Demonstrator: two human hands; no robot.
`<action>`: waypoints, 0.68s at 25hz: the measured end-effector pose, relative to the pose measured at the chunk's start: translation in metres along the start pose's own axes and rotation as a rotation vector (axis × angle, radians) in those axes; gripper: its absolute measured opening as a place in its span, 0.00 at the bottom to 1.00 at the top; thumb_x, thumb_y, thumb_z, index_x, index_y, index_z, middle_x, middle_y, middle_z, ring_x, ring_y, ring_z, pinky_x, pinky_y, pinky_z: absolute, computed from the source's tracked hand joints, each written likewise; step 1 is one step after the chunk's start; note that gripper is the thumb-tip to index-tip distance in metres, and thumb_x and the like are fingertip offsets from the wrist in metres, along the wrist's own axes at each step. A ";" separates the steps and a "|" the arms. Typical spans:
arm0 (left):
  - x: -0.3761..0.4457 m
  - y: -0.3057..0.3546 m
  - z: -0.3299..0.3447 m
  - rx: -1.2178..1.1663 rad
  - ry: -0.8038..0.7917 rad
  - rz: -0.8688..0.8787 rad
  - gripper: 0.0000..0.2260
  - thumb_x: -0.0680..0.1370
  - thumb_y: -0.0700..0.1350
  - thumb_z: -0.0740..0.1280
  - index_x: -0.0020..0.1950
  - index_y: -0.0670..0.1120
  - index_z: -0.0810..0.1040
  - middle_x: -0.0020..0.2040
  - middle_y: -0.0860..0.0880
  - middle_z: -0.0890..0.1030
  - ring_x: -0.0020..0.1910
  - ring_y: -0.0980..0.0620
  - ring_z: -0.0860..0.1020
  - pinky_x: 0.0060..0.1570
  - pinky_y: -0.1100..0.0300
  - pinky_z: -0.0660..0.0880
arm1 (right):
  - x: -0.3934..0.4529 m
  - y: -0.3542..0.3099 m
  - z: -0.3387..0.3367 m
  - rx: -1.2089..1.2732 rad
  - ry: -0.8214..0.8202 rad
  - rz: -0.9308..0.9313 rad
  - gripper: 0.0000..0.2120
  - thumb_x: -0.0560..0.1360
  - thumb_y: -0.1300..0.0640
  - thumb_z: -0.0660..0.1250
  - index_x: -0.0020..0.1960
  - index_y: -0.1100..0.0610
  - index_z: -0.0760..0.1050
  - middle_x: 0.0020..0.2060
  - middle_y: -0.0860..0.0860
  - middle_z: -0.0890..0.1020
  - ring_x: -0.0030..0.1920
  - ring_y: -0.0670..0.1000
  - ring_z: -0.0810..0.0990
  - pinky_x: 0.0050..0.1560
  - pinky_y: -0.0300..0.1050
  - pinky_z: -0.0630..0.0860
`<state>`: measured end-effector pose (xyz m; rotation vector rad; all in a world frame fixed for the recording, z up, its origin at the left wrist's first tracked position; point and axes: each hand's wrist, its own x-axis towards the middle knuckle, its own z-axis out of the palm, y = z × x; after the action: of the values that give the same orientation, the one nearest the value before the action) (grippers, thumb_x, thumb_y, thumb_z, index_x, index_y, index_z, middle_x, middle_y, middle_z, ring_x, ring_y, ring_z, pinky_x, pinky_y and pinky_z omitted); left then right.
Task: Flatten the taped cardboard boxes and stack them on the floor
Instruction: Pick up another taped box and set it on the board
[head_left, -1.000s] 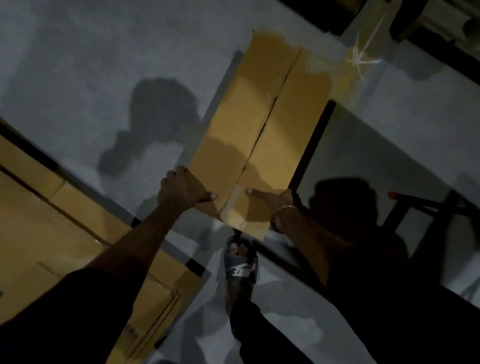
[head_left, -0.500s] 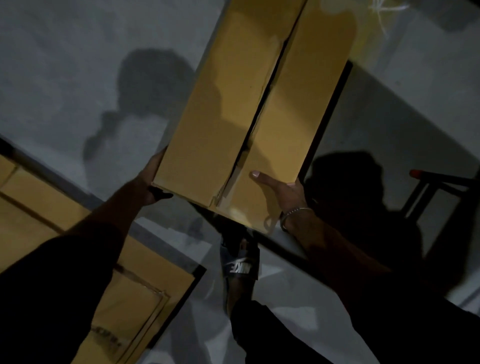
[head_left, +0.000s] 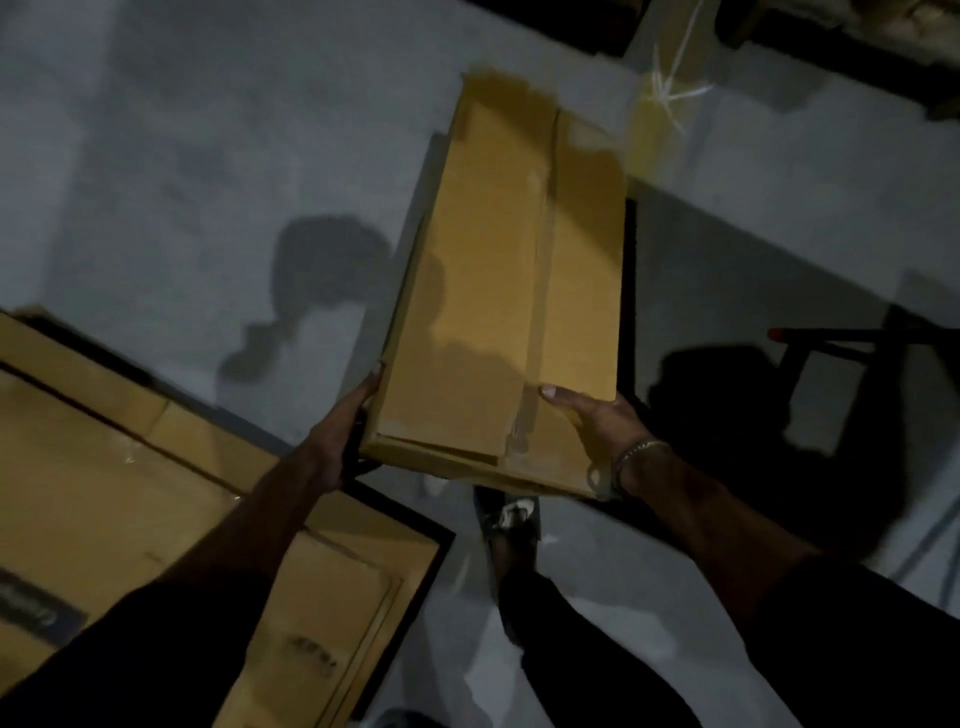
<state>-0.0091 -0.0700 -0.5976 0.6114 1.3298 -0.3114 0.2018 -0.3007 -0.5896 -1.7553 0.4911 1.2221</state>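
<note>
A long brown cardboard box (head_left: 498, 291) is held up off the grey floor, its two top flaps meeting along a lengthwise seam. My left hand (head_left: 345, 431) grips its near left edge, fingers mostly hidden beneath it. My right hand (head_left: 592, 421), with a bracelet at the wrist, holds the near right corner, thumb lying on top of the flap. At lower left a stack of flattened cardboard (head_left: 156, 509) lies on the floor.
My foot in a sandal (head_left: 511, 525) stands below the box's near end. A dark frame with a red tip (head_left: 810, 338) stands at right. A taped box (head_left: 660, 98) and dark shelving sit at the far top. Bare grey floor (head_left: 182, 182) spreads to the left.
The box was lifted off the floor and swung with its far end turning left. My left hand moved from the top of the near edge to grip under the left side.
</note>
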 end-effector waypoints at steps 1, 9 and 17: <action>-0.034 0.000 -0.007 0.004 -0.053 -0.008 0.26 0.77 0.68 0.69 0.64 0.50 0.83 0.59 0.44 0.86 0.55 0.43 0.85 0.50 0.49 0.83 | -0.029 -0.004 -0.002 -0.026 -0.027 0.007 0.30 0.65 0.50 0.85 0.63 0.55 0.79 0.54 0.53 0.87 0.53 0.57 0.86 0.40 0.44 0.78; -0.351 -0.008 -0.032 -0.092 -0.059 0.165 0.29 0.78 0.66 0.71 0.70 0.46 0.80 0.67 0.41 0.82 0.60 0.44 0.84 0.57 0.48 0.83 | -0.321 -0.072 -0.017 0.060 -0.164 -0.140 0.31 0.66 0.51 0.84 0.66 0.52 0.79 0.55 0.53 0.87 0.54 0.57 0.86 0.43 0.50 0.83; -0.573 -0.069 0.000 -0.232 -0.165 0.399 0.25 0.82 0.61 0.69 0.72 0.45 0.80 0.69 0.42 0.81 0.67 0.43 0.80 0.58 0.50 0.83 | -0.557 -0.100 -0.078 0.109 -0.118 -0.439 0.38 0.59 0.52 0.88 0.65 0.53 0.77 0.55 0.52 0.87 0.53 0.54 0.87 0.55 0.57 0.84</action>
<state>-0.1774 -0.1994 -0.0612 0.6253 1.0392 0.1155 0.0770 -0.4099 -0.0435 -1.5803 0.0904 0.9584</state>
